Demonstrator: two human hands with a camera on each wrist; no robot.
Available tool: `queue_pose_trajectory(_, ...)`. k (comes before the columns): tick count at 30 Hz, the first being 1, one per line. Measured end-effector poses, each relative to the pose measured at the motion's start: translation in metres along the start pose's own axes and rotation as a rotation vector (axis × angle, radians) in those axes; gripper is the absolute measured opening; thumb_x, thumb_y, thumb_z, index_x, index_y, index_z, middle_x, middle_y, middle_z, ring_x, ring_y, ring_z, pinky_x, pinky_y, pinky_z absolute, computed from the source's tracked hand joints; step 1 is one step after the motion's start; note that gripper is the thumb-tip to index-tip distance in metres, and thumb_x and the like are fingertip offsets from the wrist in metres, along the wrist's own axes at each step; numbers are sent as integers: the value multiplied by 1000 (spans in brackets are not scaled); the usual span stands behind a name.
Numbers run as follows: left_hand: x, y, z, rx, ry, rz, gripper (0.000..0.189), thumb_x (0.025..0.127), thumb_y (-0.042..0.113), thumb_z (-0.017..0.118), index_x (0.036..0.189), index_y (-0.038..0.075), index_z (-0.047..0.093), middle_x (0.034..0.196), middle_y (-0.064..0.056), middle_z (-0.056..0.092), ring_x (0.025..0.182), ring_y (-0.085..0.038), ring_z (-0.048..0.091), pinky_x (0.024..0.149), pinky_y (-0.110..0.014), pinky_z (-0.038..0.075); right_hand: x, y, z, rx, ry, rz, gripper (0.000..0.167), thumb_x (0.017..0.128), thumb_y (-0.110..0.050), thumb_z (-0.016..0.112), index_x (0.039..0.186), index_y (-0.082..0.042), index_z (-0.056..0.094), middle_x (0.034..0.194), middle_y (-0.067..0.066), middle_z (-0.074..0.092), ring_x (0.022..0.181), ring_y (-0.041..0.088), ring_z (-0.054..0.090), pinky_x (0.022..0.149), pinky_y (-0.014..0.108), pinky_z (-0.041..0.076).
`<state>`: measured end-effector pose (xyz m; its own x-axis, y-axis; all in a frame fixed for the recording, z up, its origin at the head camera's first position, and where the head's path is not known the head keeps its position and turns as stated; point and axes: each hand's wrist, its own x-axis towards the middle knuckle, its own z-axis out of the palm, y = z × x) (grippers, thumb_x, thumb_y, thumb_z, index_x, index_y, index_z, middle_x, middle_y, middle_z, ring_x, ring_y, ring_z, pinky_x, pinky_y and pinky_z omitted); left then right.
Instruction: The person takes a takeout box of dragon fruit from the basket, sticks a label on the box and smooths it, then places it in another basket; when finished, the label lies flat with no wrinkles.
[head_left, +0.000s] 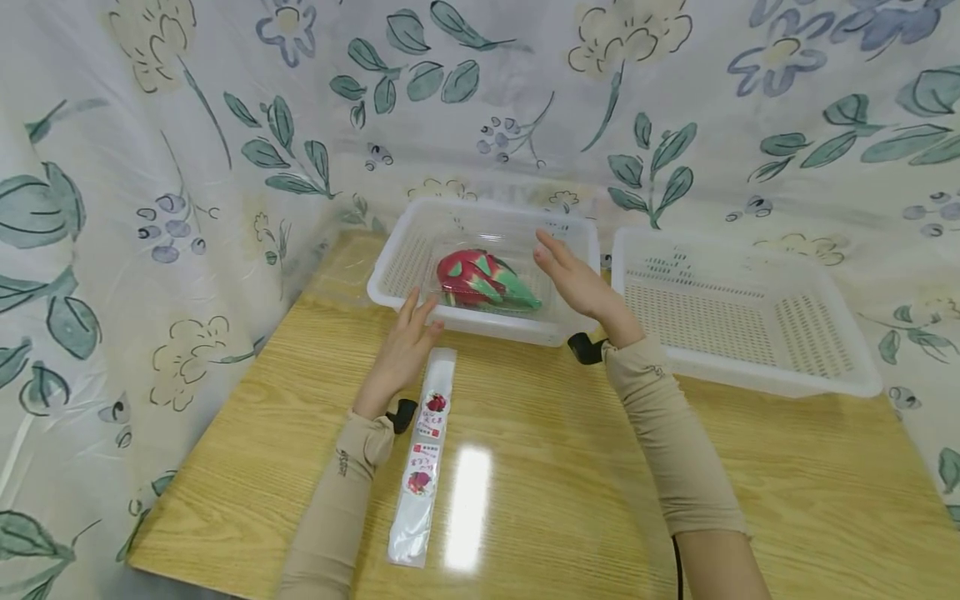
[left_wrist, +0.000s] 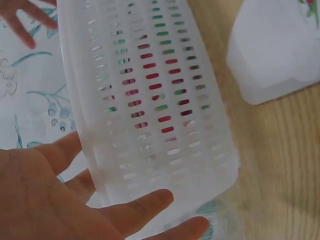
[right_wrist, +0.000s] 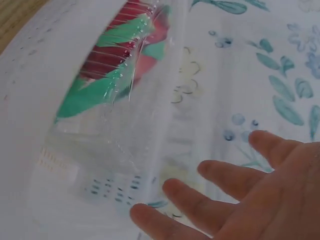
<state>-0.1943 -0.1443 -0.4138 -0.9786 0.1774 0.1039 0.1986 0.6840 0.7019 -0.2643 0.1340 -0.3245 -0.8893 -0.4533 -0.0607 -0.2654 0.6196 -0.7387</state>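
A red and green dragon fruit (head_left: 480, 279) lies in a clear plastic box (head_left: 487, 242) inside the left white basket (head_left: 487, 325). My left hand (head_left: 401, 354) is at the front left of this basket, its fingertips near the rim and its fingers spread. In the left wrist view those fingers (left_wrist: 145, 207) overlap the slotted basket wall (left_wrist: 150, 100), with red and green showing through the slots. My right hand (head_left: 577, 283) hovers over the basket's right side, fingers extended. In the right wrist view its fingers (right_wrist: 195, 200) are apart from the clear box and hold nothing.
A second white basket (head_left: 720, 367) stands to the right. A long white strip with printed dragon fruit labels (head_left: 423, 458) lies on the wooden table (head_left: 540, 467) near my left wrist. Clear plastic (head_left: 345, 267) sits at the back left corner. A floral curtain (head_left: 510, 100) hangs behind.
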Motion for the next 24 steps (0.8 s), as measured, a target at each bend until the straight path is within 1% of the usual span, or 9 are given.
queue_pose_trajectory(3,4,-1,-1,-5,3,-17,84,96,67,17,153,6,24,164,-16,5,145,-49,16,113,-68,20,22,1,-2,67,-76,48,68,103,-52,15,157,-15,-2,165,10,-5,152,31,-7,123,53,5)
queue_pose_trajectory(5,6,-1,-1,-14,9,-26,86,95,68,16,153,5,24,163,-17,5,145,-49,16,113,-69,20,35,3,-4,95,-108,82,68,103,-50,13,156,-12,-4,164,12,-7,152,31,-8,123,52,4)
queue_pose_trajectory(7,8,-1,-1,-25,19,-38,90,93,70,14,153,5,24,163,-17,6,146,-48,15,113,-68,20,47,4,-5,123,-127,124,69,103,-52,11,156,-11,-5,164,12,-9,151,32,-9,123,55,4)
queue_pose_trajectory(10,9,-2,-2,-47,32,-51,93,91,73,13,153,4,24,163,-16,7,145,-49,15,113,-69,19,61,7,-8,190,-138,226,72,99,-60,10,157,-19,-6,164,9,-11,151,35,-7,119,63,10)
queue_pose_trajectory(13,9,-2,-1,-56,36,-55,97,89,76,12,153,4,25,164,-15,7,145,-49,15,112,-70,19,70,13,-10,277,-124,331,75,96,-67,11,156,-26,-9,164,6,-15,150,39,-5,113,71,18)
queue_pose_trajectory(16,9,-1,1,-56,30,-59,102,85,80,10,153,5,25,164,-15,7,145,-49,16,111,-71,20,76,21,-9,350,-96,408,76,95,-69,14,155,-30,-10,164,5,-17,149,44,-4,111,72,22)
queue_pose_trajectory(19,10,0,2,-51,27,-62,107,80,82,9,153,5,25,164,-15,7,145,-50,16,110,-72,20,80,27,-5,404,-73,461,79,93,-71,15,155,-29,-12,163,7,-18,147,49,-3,109,73,23)
queue_pose_trajectory(21,10,1,3,-51,29,-60,109,78,83,8,153,5,26,164,-15,7,144,-51,16,110,-72,20,83,29,-2,427,-55,487,82,93,-71,16,155,-27,-12,163,8,-16,147,51,0,109,72,25)
queue_pose_trajectory(24,11,2,4,-53,41,-56,109,78,82,8,152,5,27,164,-15,8,144,-52,16,110,-72,21,88,32,1,433,-47,523,85,92,-73,18,156,-24,-10,164,9,-12,147,50,4,109,70,27)
